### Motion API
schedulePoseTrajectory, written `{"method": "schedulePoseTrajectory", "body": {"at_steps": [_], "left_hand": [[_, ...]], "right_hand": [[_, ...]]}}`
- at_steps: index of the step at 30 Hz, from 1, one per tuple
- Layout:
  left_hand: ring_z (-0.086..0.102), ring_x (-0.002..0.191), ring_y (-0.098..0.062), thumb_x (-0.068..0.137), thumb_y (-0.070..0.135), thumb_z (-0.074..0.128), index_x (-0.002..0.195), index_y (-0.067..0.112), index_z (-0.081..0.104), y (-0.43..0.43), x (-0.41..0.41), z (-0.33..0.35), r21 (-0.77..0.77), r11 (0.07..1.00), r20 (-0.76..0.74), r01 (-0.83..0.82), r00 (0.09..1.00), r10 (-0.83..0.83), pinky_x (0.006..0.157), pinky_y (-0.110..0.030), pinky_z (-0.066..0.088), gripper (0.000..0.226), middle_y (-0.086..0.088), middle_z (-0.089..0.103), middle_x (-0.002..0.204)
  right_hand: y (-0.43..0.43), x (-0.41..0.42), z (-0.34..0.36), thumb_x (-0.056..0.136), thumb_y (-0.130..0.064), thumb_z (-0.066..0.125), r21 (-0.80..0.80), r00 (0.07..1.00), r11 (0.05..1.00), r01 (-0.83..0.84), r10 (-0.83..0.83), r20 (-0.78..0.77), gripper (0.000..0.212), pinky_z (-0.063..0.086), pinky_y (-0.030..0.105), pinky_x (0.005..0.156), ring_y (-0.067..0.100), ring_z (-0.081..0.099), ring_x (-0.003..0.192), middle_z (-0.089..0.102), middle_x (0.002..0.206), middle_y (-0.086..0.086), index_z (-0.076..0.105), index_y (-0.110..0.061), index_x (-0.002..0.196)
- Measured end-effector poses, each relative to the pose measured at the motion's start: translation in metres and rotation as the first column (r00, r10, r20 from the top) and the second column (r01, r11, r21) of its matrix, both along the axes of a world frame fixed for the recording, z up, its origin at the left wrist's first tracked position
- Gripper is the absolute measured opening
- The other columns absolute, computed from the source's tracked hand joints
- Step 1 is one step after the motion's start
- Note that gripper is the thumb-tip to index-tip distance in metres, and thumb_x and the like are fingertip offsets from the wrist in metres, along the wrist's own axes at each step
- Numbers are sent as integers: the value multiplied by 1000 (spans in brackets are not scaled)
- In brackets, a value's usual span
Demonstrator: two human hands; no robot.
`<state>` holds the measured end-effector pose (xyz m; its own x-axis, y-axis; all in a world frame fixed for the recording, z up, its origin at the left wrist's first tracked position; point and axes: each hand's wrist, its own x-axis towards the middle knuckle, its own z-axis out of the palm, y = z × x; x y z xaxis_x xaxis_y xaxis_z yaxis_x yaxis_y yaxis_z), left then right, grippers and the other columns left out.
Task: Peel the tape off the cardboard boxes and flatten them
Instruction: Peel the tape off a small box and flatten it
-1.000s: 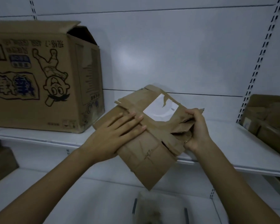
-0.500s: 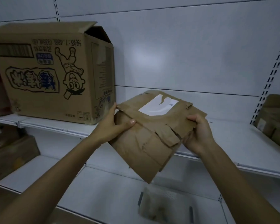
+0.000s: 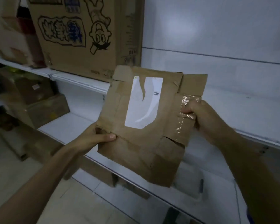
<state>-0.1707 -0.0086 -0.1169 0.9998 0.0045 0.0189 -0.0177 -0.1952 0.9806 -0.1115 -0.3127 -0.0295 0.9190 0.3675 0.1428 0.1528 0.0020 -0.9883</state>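
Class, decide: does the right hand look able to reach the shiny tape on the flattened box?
Probably yes: the right hand grips the flattened box at its taped edge, thumb on the shiny tape, with nothing covering it.

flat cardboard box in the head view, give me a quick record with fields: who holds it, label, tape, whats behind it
item: flat brown cardboard box, held up in front of the shelves
left side: left hand grips the lower left edge, thumb on the front
right side: right hand grips the right edge at the tape
label: white torn paper label on the front face
tape: shiny clear tape strip stuck on the right flap, not yet peeled
behind: large printed cardboard carton standing on a white metal shelf
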Motion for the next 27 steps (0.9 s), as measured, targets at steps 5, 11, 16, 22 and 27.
{"method": "schedulePoseTrajectory", "body": {"at_steps": [5, 11, 16, 22, 27], "left_hand": [[65, 107, -16, 32, 58, 93, 123, 17, 57, 46, -42, -41, -7, 996, -135, -85, 987, 84, 91, -33, 54, 105, 4, 70, 115], [69, 100, -22, 42, 53, 91, 109, 13, 70, 84, -77, -102, 24, 976, -287, -217, 934, 214, 87, -36, 54, 81, -4, 73, 107], [68, 64, -9, 60, 31, 86, 77, -13, 67, 121, -72, -150, 124, 880, -310, -458, 825, 473, 63, -20, 54, 51, -11, 70, 72], [68, 83, -25, 68, 34, 86, 69, 11, 70, 212, -24, -179, 274, 815, -294, -510, 763, 576, 82, -44, 56, 29, -9, 73, 82], [59, 70, -2, 66, 52, 82, 77, 37, 60, 304, 15, -175, 445, 786, -204, -430, 806, 556, 56, -25, 44, 29, 21, 62, 70]], "right_hand": [[31, -14, -54, 91, -10, 50, -189, 998, 981, -52, 59, 27, 35, 42, 16, 49, 7, 52, 54, 50, 52, -3, 50, -21, 58], [87, -49, -156, 94, -9, 51, -365, 987, 917, -163, 154, -54, 52, 29, 11, 39, 1, 35, 41, 39, 40, -14, 39, -29, 48], [161, -38, -203, 84, -29, 71, -451, 963, 851, -268, 233, -133, 15, 52, 16, 76, 2, 65, 82, 68, 90, -12, 61, -31, 95], [273, 14, -231, 82, -14, 73, -482, 976, 858, -176, 89, -197, 24, 46, 8, 56, -5, 60, 67, 63, 86, -8, 59, -14, 101], [370, 44, -253, 84, -6, 66, -428, 921, 904, -5, -163, -354, 10, 50, 21, 58, 17, 65, 77, 68, 88, 4, 66, -12, 92]]}}
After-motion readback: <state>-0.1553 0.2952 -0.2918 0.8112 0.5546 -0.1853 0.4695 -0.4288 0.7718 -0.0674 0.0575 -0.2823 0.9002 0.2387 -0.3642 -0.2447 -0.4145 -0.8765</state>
